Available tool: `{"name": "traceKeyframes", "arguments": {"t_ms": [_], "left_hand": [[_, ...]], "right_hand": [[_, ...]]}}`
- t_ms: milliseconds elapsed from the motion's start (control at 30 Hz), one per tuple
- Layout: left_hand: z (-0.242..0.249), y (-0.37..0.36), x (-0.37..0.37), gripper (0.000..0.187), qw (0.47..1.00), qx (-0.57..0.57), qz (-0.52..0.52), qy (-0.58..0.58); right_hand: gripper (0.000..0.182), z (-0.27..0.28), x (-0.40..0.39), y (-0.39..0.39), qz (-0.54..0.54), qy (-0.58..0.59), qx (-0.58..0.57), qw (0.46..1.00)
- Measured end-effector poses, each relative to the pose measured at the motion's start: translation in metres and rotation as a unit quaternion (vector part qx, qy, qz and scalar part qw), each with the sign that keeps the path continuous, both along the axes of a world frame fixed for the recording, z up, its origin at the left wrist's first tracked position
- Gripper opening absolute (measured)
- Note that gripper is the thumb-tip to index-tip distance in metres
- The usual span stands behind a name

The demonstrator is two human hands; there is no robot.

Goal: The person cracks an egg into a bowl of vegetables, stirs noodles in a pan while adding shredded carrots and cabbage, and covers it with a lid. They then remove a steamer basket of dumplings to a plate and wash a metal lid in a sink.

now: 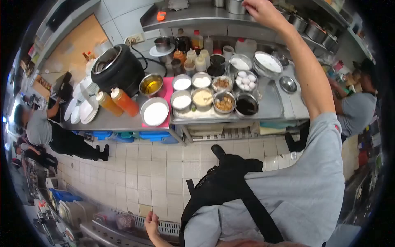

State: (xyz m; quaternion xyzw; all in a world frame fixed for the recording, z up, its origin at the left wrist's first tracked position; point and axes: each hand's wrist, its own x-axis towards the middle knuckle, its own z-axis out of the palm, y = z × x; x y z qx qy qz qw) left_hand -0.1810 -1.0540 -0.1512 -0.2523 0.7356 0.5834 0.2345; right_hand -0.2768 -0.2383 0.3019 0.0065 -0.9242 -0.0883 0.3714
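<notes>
My right hand [263, 11] reaches up to the steel shelf [189, 19]. Its fingers are pinched together at the right side of a metal pot [236, 6]; whether they grip the rim or something small I cannot make out. Low on the left, my left hand [152, 223] hangs away from the counter, fingers loosely bent and apart, holding nothing. Below the shelf stand a bowl of eggs [245, 80], a bowl of dark sauce [246, 106], a bowl of brown chunks [224, 103] and a large bowl of white powder [154, 112].
Two squeeze bottles [124, 102] lean beside a black soup warmer [118, 71]. Stacked white plates [87, 108] sit at the counter's left end. One co-worker [39, 127] stands at left, another [357, 107] at right. Tiled floor [135, 168] lies between counter and stove side.
</notes>
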Motion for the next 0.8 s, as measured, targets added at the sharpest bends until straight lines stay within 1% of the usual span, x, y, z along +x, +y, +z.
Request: {"name": "traceKeyframes", "arguments": {"t_ms": [67, 100, 167, 233, 267, 300, 367, 400, 433, 500, 533, 567, 633, 667, 700, 767, 800], "left_hand": [[-0.019, 0.019, 0.002, 0.048, 0.997, 0.016, 0.077, -0.007], [-0.021, 0.043, -0.002, 0.048, 0.997, 0.02, 0.08, 0.001], [-0.018, 0.078, 0.019, 0.04, 0.984, 0.009, 0.171, -0.04], [-0.128, 0.038, 0.048, 0.043, 0.993, -0.038, 0.084, -0.067], [-0.132, 0.053, 0.058, 0.042, 0.992, -0.057, 0.065, -0.09], [-0.128, 0.079, 0.059, 0.042, 0.99, -0.055, 0.064, -0.112], [-0.127, 0.108, 0.063, 0.041, 0.987, -0.048, 0.065, -0.14], [-0.126, 0.118, 0.063, 0.04, 0.986, -0.04, 0.067, -0.148], [-0.126, 0.127, 0.063, 0.039, 0.985, -0.033, 0.069, -0.153], [-0.123, 0.14, 0.058, 0.038, 0.984, -0.018, 0.074, -0.16], [-0.121, 0.145, 0.054, 0.038, 0.984, -0.011, 0.077, -0.16], [-0.121, 0.148, 0.047, 0.037, 0.984, -0.004, 0.08, -0.16], [-0.122, 0.154, 0.033, 0.036, 0.983, 0.013, 0.089, -0.16], [-0.125, 0.155, 0.023, 0.036, 0.982, 0.024, 0.096, -0.159], [-0.126, 0.155, 0.013, 0.035, 0.981, 0.038, 0.102, -0.16], [-0.132, 0.154, -0.009, 0.035, 0.97, 0.099, 0.136, -0.178], [-0.136, 0.149, -0.02, 0.034, 0.949, 0.166, 0.175, -0.205]], "right_hand": [[0.015, 0.003, -0.035, 0.049, -0.004, -0.002, -0.018, 1.0], [0.015, 0.011, -0.051, 0.072, -0.001, -0.001, -0.035, 0.999], [0.016, 0.016, -0.072, 0.118, 0.0, -0.017, -0.057, 0.998], [0.022, 0.03, -0.101, 0.163, -0.038, -0.172, -0.047, 0.983], [0.019, 0.014, -0.132, 0.214, -0.05, -0.143, -0.061, 0.987], [0.019, 0.015, -0.145, 0.232, -0.049, -0.145, -0.059, 0.986], [0.023, 0.009, -0.168, 0.254, -0.118, -0.261, -0.134, 0.949], [0.027, 0.008, -0.173, 0.254, -0.155, -0.28, -0.131, 0.938], [0.027, 0.004, -0.185, 0.268, -0.147, -0.282, -0.13, 0.939], [0.031, 0.002, -0.195, 0.274, -0.052, -0.269, -0.032, 0.961], [0.035, 0.008, -0.199, 0.279, -0.111, -0.345, -0.068, 0.93], [0.035, 0.008, -0.202, 0.275, -0.109, -0.346, -0.068, 0.929], [0.037, 0.01, -0.207, 0.276, -0.149, -0.384, -0.114, 0.904], [0.037, 0.005, -0.208, 0.275, -0.138, -0.354, -0.111, 0.918], [0.037, 0.006, -0.21, 0.275, -0.145, -0.354, -0.111, 0.917], [0.037, 0.006, -0.219, 0.266, -0.182, -0.439, -0.126, 0.871], [0.034, 0.01, -0.217, 0.253, -0.2, -0.433, -0.102, 0.873]]}}
